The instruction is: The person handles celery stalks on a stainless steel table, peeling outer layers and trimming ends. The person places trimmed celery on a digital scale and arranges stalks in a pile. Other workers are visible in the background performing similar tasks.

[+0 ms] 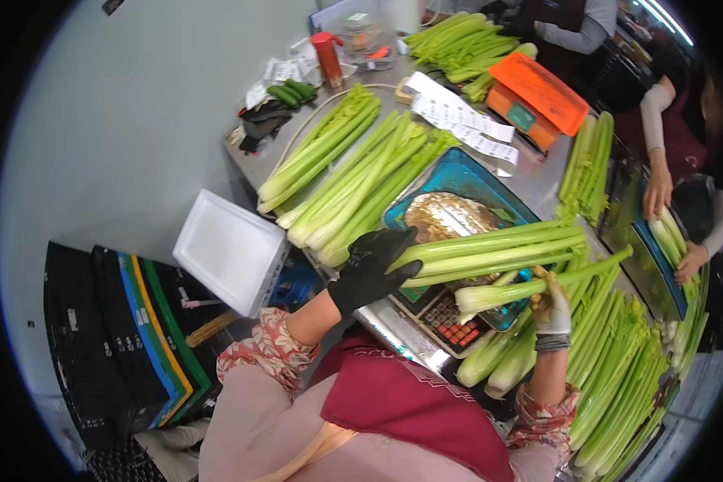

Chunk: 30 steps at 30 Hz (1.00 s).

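My left hand, in a black glove, grips the base of a celery bunch held over a digital scale. My right hand, in a soiled pale glove, holds a smaller piece of celery, its cut base pointing left. Beneath them, the scale's blue tray has a wet, shiny bottom, and its keypad faces me. Several celery bunches lie side by side left of the tray. More celery is piled at the right, with pale bases just below my right hand.
Behind the tray lie printed label strips and an orange scale. A red bottle and cucumbers stand or lie at the back left. A white foam box is by the table's left corner. Co-workers' hands handle celery at right.
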Each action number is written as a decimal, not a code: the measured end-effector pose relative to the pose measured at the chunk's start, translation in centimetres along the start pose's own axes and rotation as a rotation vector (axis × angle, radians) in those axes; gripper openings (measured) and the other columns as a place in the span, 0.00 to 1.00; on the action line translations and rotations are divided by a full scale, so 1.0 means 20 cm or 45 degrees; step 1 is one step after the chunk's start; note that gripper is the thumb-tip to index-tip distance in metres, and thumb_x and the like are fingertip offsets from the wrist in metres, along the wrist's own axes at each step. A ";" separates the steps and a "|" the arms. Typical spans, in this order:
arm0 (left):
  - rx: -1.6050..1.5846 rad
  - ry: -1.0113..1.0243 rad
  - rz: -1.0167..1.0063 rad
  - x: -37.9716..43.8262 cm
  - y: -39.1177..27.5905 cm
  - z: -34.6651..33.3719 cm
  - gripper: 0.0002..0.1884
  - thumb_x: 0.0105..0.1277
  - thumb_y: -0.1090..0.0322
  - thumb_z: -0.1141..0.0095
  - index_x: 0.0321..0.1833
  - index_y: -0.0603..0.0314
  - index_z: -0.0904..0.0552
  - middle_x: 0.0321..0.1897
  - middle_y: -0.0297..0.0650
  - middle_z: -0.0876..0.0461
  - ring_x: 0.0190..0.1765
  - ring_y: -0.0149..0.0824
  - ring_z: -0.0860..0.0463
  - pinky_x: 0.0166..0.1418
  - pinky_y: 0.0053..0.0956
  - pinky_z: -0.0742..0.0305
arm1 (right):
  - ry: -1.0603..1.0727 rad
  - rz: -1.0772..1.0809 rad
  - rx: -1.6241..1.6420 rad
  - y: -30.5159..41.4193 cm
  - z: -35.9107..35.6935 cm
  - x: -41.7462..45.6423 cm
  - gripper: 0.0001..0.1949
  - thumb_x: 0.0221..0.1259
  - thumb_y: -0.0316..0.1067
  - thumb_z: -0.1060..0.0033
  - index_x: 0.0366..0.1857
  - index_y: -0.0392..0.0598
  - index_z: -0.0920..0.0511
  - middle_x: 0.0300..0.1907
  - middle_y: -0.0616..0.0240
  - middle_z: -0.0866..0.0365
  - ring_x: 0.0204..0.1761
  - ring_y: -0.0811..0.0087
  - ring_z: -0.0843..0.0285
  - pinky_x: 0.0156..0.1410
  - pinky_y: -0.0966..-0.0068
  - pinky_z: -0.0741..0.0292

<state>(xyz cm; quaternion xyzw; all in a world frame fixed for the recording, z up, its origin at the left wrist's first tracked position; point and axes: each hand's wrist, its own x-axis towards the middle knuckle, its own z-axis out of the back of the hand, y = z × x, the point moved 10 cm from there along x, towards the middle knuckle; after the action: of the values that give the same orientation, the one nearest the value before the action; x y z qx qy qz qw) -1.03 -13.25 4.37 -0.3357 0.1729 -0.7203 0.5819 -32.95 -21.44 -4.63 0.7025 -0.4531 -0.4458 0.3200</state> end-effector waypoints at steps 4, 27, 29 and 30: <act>0.233 -0.043 -0.116 0.10 -0.05 -0.10 0.26 0.56 0.51 0.39 0.52 0.62 0.22 0.37 0.47 0.19 0.40 0.47 0.20 0.45 0.38 0.27 | 0.006 0.006 0.017 0.03 -0.02 -0.02 0.18 0.68 0.46 0.51 0.46 0.40 0.22 0.20 0.69 0.22 0.16 0.83 0.31 0.20 0.88 0.37; -0.031 -0.165 -0.155 0.06 -0.04 -0.07 0.19 0.59 0.62 0.41 0.52 0.60 0.24 0.43 0.45 0.21 0.45 0.48 0.22 0.50 0.39 0.27 | -0.160 -0.202 0.122 0.03 -0.33 0.24 0.13 0.63 0.39 0.41 0.43 0.41 0.27 0.33 0.55 0.20 0.28 0.61 0.18 0.29 0.71 0.17; -0.029 -0.179 -0.142 0.06 -0.03 -0.07 0.19 0.59 0.63 0.40 0.52 0.60 0.25 0.43 0.45 0.21 0.46 0.48 0.22 0.50 0.39 0.27 | -0.193 -0.250 0.131 -0.01 -0.38 0.22 0.15 0.62 0.39 0.40 0.43 0.41 0.30 0.36 0.50 0.22 0.31 0.56 0.18 0.31 0.66 0.16; -0.024 -0.172 -0.122 0.06 -0.03 -0.08 0.19 0.59 0.63 0.40 0.52 0.60 0.24 0.44 0.45 0.21 0.46 0.48 0.22 0.50 0.39 0.27 | -0.144 -0.276 0.132 -0.02 -0.38 0.23 0.14 0.63 0.38 0.41 0.43 0.42 0.31 0.38 0.49 0.22 0.34 0.52 0.18 0.33 0.63 0.16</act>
<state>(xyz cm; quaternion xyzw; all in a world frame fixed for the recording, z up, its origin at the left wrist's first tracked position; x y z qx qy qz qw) -2.60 -14.49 3.99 -0.3970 0.1239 -0.7212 0.5540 -24.83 -25.23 -3.53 0.7367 -0.4144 -0.4926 0.2070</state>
